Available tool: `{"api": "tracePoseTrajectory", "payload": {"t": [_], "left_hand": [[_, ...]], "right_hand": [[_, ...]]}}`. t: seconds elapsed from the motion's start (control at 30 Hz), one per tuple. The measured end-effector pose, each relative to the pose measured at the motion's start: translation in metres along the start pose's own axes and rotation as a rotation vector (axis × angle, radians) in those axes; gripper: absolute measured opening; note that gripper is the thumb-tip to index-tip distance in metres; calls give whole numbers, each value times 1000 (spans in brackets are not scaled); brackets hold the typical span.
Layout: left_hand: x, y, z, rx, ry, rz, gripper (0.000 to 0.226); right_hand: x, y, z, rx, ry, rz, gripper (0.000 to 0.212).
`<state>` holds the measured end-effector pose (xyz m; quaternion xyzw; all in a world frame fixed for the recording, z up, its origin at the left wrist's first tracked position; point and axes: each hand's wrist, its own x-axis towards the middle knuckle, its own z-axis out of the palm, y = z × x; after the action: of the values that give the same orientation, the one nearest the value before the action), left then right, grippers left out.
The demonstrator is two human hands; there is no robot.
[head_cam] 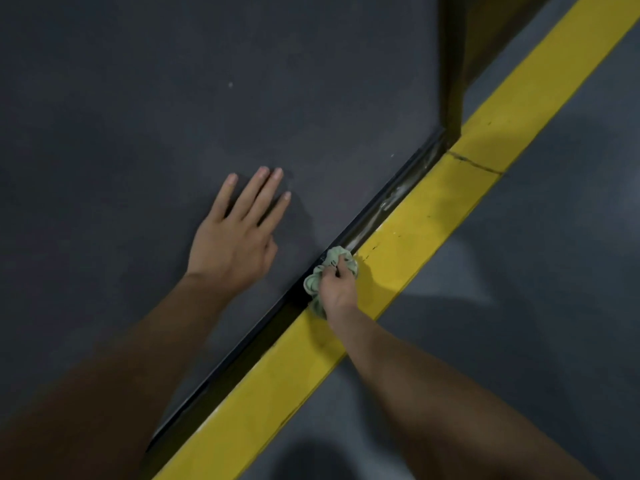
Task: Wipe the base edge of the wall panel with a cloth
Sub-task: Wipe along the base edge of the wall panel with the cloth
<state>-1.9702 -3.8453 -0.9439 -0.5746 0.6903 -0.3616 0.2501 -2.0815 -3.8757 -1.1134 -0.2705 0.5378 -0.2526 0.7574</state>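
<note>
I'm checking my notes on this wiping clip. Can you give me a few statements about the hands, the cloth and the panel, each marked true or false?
1. The left hand lies flat on the wall panel, fingers straight. True.
2. The right hand holds a red cloth. False: the cloth is pale green.
3. The cloth sits at the panel's base edge, beside the yellow stripe. True.
4. Both hands grip the cloth. False: only the right hand does.
5. The base edge beyond the cloth looks spotless. False: whitish smears show there.
</note>
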Motion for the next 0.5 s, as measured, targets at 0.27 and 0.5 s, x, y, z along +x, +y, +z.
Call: {"api": "tracePoseTrajectory", "payload": {"t": [0.27, 0.5], "left_hand": [[-1, 1, 19, 38, 111, 15, 67], [-1, 2, 26, 52, 192, 18, 66]], "right_hand": [[44, -60, -35, 53, 40, -134, 52], [56, -43, -51, -96, -88, -188, 31]]}}
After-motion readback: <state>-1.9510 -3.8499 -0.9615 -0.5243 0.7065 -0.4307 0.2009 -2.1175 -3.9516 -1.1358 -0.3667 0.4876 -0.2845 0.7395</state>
